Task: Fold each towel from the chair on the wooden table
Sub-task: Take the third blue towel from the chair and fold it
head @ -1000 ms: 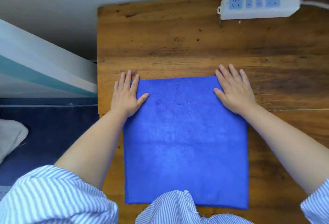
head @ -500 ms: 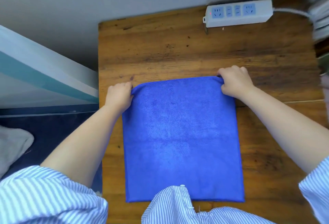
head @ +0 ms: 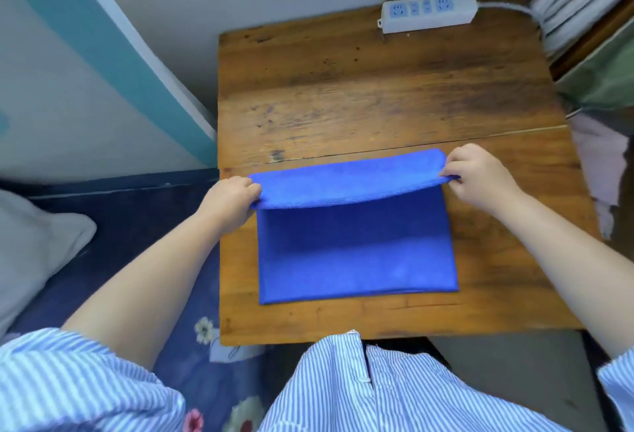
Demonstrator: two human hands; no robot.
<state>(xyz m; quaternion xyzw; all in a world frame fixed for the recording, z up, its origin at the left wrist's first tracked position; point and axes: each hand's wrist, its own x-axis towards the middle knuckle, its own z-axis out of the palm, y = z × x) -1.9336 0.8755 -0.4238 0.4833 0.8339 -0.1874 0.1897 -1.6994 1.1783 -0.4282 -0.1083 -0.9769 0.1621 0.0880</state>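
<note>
Both hands grip the far edge of the blue towel [head: 356,253]: the left hand [head: 230,200] has its fingers curled round the far-left corner, and the right hand [head: 480,176] pinches the far-right corner between thumb and fingers. The gripped edge is raised off the wooden counter [head: 377,88] and carried toward the person, so that the far portion arches over as a curved flap above the rest of the cloth. The near portion of the towel lies flat on the counter, its near edge straight and set a little in from the counter's near edge, its sides roughly parallel to the counter's sides. A white power strip [head: 429,11] lies at the far right of the counter, well apart from the towel, with its cable [head: 507,7] running off to the right. Pale cloth [head: 600,164] hangs just beside the counter's right edge. A blue floral fabric [head: 192,311] lies to the left of the counter. The person wears a blue-and-white striped shirt [head: 360,390].
</note>
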